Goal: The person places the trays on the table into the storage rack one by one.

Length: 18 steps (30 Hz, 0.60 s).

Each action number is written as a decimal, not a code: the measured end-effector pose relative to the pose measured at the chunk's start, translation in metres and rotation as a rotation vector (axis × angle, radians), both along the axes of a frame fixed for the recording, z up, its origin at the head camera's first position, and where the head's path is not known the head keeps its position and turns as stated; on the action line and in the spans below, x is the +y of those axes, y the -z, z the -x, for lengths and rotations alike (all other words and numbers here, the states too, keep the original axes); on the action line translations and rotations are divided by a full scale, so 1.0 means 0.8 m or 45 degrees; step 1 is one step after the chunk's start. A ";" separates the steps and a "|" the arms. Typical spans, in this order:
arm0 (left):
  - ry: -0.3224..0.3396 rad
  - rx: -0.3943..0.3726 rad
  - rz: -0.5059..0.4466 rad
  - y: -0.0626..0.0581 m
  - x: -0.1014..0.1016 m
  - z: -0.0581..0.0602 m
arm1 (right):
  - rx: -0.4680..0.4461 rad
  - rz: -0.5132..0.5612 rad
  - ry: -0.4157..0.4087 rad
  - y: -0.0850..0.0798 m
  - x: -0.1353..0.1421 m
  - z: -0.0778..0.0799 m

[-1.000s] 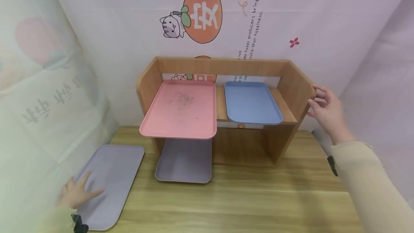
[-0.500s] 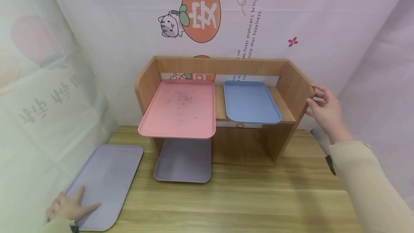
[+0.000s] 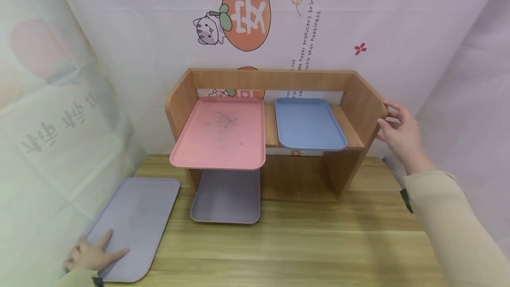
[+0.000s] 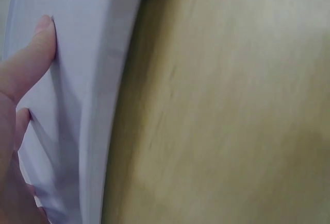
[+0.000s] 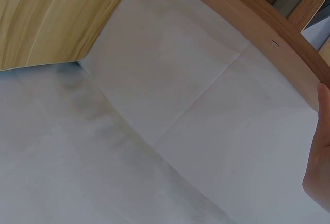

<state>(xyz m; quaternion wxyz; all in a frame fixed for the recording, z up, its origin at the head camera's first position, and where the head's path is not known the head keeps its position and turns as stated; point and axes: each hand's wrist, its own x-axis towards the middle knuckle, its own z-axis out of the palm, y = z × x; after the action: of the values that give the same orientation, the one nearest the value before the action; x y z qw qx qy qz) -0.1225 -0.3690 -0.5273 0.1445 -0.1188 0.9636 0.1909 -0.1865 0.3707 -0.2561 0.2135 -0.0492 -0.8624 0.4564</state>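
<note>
My left hand (image 3: 88, 255), fingers spread, rests on the near end of a light purple tray (image 3: 139, 207) that lies on the table at the left. The left wrist view shows the thumb and a fingertip touching this tray's surface, inside its raised rim. At the right, my right hand (image 3: 403, 134) grips the front edge of the side panel of a wooden desktop shelf (image 3: 364, 116), thumb on the near side and fingers around the edge. On the upper board sit a pink tray (image 3: 223, 141) with dark marks and a smaller blue tray (image 3: 310, 124). Both overhang its front.
A second purple tray (image 3: 229, 198) sits in the lower left of the shelf, its front end sticking out over the wooden table (image 3: 311, 251). White printed cloth (image 3: 338, 21) hangs behind the shelf and along both sides.
My left hand has come down onto the light purple tray, and in the last half second hand and tray have shifted slightly right. My right hand stays at the shelf's side panel.
</note>
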 end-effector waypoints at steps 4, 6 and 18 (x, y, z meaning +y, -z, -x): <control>0.012 -0.008 0.004 0.001 0.005 0.004 | 0.019 0.036 -0.009 0.000 -0.001 0.001; 0.014 -0.015 0.000 0.002 0.007 0.006 | 0.029 0.052 -0.008 0.000 -0.001 0.002; 0.050 0.010 0.012 -0.006 0.035 0.008 | 0.071 0.089 -0.020 0.002 -0.002 0.004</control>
<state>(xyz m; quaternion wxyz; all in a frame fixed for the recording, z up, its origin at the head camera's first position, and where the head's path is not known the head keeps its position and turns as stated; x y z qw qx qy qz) -0.1288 -0.3413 -0.5229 0.1439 -0.0999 0.9672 0.1841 -0.1895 0.3694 -0.2577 0.2320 -0.0372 -0.8399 0.4892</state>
